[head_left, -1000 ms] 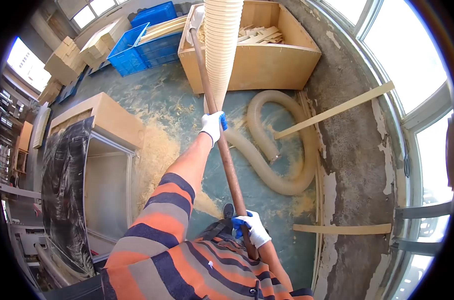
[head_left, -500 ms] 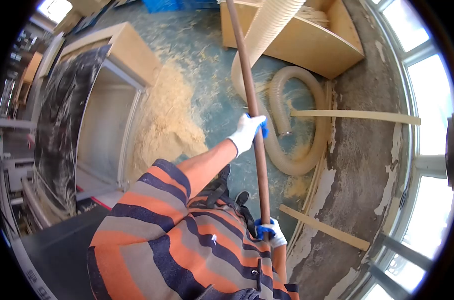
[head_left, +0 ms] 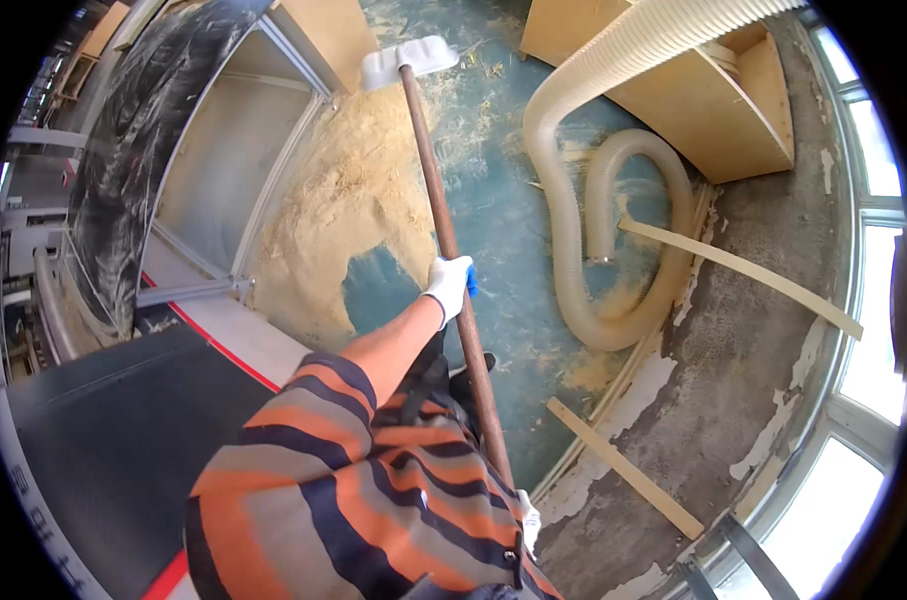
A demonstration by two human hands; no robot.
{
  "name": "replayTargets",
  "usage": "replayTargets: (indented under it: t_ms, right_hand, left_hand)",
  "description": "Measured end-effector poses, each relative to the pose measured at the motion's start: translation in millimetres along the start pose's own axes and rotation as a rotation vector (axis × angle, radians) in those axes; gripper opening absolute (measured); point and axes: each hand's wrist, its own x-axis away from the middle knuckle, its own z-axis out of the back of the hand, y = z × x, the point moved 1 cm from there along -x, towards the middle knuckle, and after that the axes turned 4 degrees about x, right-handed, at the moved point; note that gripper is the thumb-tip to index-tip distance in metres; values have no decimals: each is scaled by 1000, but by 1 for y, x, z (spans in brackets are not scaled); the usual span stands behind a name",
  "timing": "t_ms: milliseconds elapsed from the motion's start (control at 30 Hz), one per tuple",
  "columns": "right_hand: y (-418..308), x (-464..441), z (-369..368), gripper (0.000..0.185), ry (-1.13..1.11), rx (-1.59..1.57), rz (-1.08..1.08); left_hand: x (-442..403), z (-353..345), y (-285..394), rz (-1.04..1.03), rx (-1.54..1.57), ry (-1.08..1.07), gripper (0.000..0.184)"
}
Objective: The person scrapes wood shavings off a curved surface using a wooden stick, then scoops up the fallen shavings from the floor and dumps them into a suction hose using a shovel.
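Observation:
A long brown handle (head_left: 446, 225) runs from beside my body to a pale, wide shovel head (head_left: 410, 62), seen at a steep angle. My left hand (head_left: 452, 285), in a white and blue glove, is closed round the middle of the handle. Close to my right hip, my gloved right hand (head_left: 530, 522) is at the handle's near end; striped clothing hides most of its fingers. The shovel head is at the far edge of a sawdust heap (head_left: 344, 190) spread over the blue-green floor.
To the left is a metal-framed cabinet (head_left: 236, 165) with black film (head_left: 139, 150). A ribbed hose (head_left: 569, 220) loops on the floor at right, before a wooden box (head_left: 694, 105). Wooden strips (head_left: 629, 468) lean by the worn wall (head_left: 764, 260). A dark panel (head_left: 144, 450) lies at lower left.
The shovel has swung leftward, bringing its head into view by the sawdust. My left hand has moved left and lower in view, my right hand lower. A floor patch now shows within the sawdust.

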Motion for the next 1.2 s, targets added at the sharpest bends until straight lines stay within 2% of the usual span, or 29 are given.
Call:
replayTargets:
  t_ms: [67,133,200,267,333,400,433,467,500,600,633,667,700,733,767,800,833,867,900,967,1067,1133,1167,1200]
  right_hand:
    - [-65,-24,18,37,6,113,17]
    - [-132,-44,33,36,0,88,-63]
    - [-153,-78,27,36,-126,-39,2]
    - [-179,-101,17,35,-179,-206,133]
    - [-172,-124,0,32,-288,-436,8]
    - [-168,-123,-2,30,-278,-487,15]
    - [-184,-115,9,32,-320,-474,-57]
    - [-194,-107,18,34,-362,-461,-133]
    - [-189,-107,18,36,-250,-329,53]
    - [-157,-97,24,37,-210,-158,199]
    - [-140,-89,28,37,-215,-126,178]
    - [-125,-79,35,40,-275,-158,54]
    - [-84,-70,36,40,-250,-121,168]
    - [-53,-61,40,39,-243,-101,170]
    - [-22,-53,43,39,-236,-82,172]
    - [0,-40,49,39,-253,-83,53]
    - [32,-27,54,34,-282,-6,27]
    - [72,-11,51,30,-250,-4,-64]
    - [126,0,41,26,-196,59,-95]
    - [200,40,42,36,-198,-42,93]
    - [198,63,56,39,-197,-45,37]
    - [181,83,65,42,-201,-48,-17]
    - [176,87,69,43,-203,-39,-50]
    - [175,83,69,42,-193,-6,-47]
  left_hand:
    - [-72,5,-1,54,5,-27,15]
    - [-99,4,27,-16,-239,60,15]
    - [-150,8,40,-37,-110,75,15]
    - [-157,12,60,-34,-122,116,15]
    - [-161,15,54,-33,-137,145,13]
    - [-157,13,63,-45,-169,132,12]
    - [-171,18,58,-115,-233,77,13]
    - [-160,14,76,-89,-368,95,16]
    - [-166,12,78,-121,-367,105,16]
    - [-157,16,48,-196,-364,123,20]
    - [-135,15,40,-75,-380,136,22]
    - [-104,16,26,-151,-568,221,27]
    - [-90,20,-1,-134,-604,196,33]
    - [-101,28,-56,-121,-546,146,34]
    - [-56,25,-63,-85,-525,153,34]
    - [-24,23,-82,-80,-492,198,33]
    - [-2,26,-110,-59,-418,166,32]
    - [46,23,-110,-70,-450,169,33]
    - [63,28,-142,26,-407,148,33]
    - [115,34,-183,18,-487,163,33]
    - [152,49,-236,133,-476,42,44]
    - [163,50,-232,157,-450,-27,49]
    - [179,42,-192,196,-277,-71,50]
    - [165,44,-195,159,-298,-91,46]
